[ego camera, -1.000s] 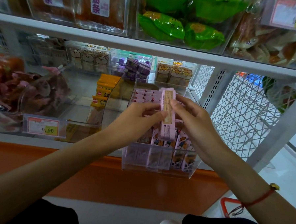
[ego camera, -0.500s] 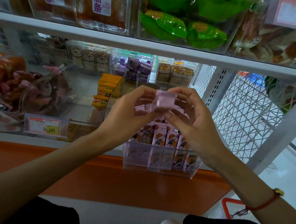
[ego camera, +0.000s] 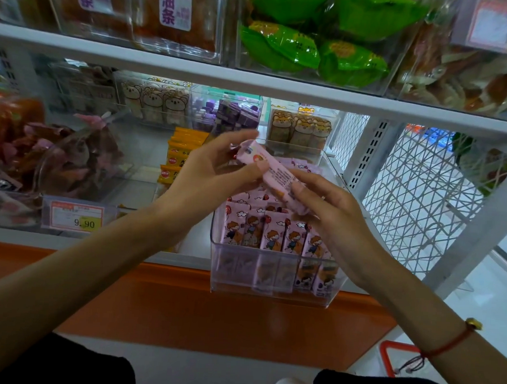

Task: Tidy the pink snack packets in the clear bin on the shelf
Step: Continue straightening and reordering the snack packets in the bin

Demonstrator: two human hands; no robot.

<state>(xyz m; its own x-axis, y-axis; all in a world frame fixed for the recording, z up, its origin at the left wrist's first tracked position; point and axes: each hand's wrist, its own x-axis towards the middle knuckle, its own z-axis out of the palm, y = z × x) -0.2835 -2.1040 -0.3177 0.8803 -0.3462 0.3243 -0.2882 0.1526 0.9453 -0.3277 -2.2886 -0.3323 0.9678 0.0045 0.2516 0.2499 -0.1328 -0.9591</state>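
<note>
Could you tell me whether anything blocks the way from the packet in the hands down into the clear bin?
Nothing visible does. Both hands hold the packet just above the open-topped bin; only the upright packets already filling the front row lie beneath it.

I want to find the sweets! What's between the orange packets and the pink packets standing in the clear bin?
In the head view, the left hand lies between the orange packets and the pink packets in the clear bin, gripping a held pink packet.

You have two hands up: left hand (ego camera: 209, 172), right hand (ego camera: 333, 222). One pink packet (ego camera: 273, 175) held, one clear bin (ego camera: 270, 292) at 6 o'clock, five front-row packets (ego camera: 276, 237).
</note>
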